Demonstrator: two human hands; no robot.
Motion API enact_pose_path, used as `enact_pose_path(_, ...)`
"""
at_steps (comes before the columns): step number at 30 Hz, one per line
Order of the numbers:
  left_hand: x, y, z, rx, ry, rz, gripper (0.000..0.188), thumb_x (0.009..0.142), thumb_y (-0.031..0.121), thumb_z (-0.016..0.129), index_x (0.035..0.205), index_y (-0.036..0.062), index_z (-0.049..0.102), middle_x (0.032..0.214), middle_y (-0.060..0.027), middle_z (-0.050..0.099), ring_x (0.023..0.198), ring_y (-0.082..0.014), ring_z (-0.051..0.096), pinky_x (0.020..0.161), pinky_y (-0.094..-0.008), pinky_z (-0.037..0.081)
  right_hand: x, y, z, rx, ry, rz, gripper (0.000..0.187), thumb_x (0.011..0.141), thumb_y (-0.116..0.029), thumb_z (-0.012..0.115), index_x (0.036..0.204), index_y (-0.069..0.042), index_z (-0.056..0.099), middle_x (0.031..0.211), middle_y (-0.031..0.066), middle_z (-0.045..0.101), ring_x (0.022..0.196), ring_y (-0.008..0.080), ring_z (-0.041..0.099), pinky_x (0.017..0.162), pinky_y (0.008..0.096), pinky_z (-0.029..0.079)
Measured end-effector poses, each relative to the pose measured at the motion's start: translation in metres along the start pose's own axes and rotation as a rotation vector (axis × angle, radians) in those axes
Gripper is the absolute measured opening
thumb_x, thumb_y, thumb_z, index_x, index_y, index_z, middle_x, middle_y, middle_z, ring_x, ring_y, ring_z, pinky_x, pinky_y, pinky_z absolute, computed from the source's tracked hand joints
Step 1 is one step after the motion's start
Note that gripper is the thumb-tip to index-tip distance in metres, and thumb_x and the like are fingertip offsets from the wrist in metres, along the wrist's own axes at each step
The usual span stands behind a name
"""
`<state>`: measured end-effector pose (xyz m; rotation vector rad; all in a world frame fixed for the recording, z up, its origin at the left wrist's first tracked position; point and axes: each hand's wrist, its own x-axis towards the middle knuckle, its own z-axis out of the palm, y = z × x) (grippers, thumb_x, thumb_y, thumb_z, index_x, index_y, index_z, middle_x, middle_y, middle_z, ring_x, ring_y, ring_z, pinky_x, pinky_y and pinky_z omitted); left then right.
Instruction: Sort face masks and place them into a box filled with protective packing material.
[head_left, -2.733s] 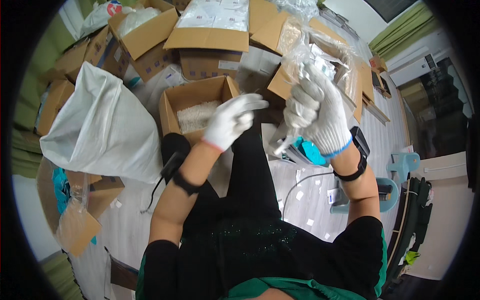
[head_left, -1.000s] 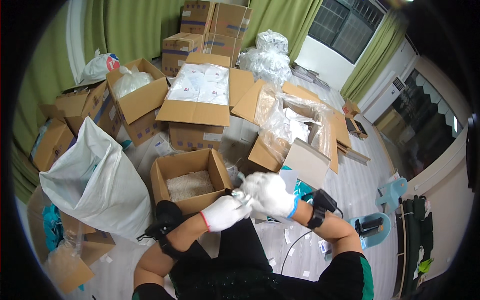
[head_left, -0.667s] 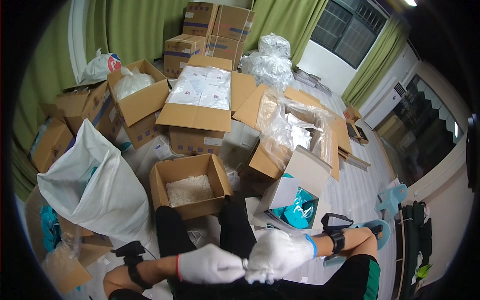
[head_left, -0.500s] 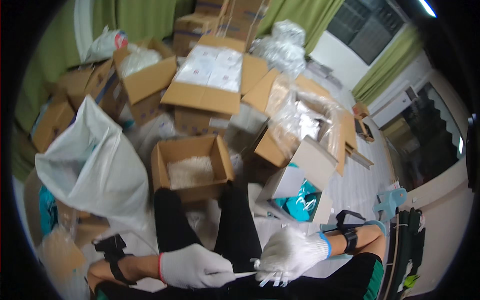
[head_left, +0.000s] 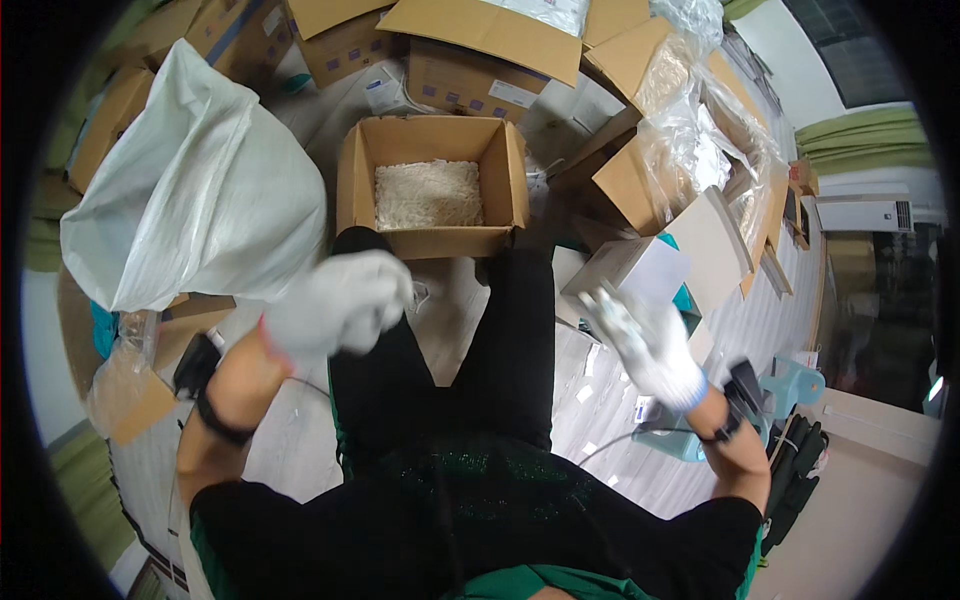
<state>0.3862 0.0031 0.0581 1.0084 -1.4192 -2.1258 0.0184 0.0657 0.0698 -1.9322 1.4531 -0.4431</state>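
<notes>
My left hand, in a white knit glove, is raised above my left thigh beside the white woven sack. Motion smears its curled fingers, and I cannot make out anything in them. On the other side, my right hand, also gloved, has its fingers stretched toward the open white carton with teal contents. No held thing shows clearly there. Between my knees and farther off stands an open brown cardboard box. A layer of off-white, stringy-looking material lies inside it.
The large white woven sack stands at left. More cardboard boxes line the far side. A box with clear plastic lining is at far right. Paper scraps lie on the floor, near a pale blue stool.
My hands have moved apart and upward from my lap. The white cord stretched between them is no longer visible. The view has tilted down toward my body.
</notes>
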Motion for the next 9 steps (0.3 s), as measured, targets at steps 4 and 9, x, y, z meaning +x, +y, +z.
enact_pose_path(4,0.129,-0.103,-0.095,-0.708,0.25,-0.213,0.007,0.088,0.008,0.053,0.085,0.0037,0.057,0.08,-0.0036,0.054,0.058,-0.008,0.047,0.046,-0.0219,0.038,0.098,0.048,0.055,-0.006,0.116,0.202,0.02,0.099,-0.018,0.047,0.102,-0.005,0.062,0.085,0.0143,0.067,0.076,0.0297,0.066,0.066,0.0374,0.05)
enact_pose_path(9,0.227,-0.158,-0.183,-1.028,0.545,-0.172,0.034,0.092,0.021,0.061,0.116,-0.0026,0.055,0.1,-0.0171,0.066,0.09,-0.0314,0.066,0.076,-0.0364,0.056,0.201,0.098,0.127,-0.112,0.235,0.083,0.014,0.096,-0.019,0.057,0.102,-0.006,0.06,0.095,0.0114,0.07,0.087,0.026,0.067,0.077,0.0351,0.052)
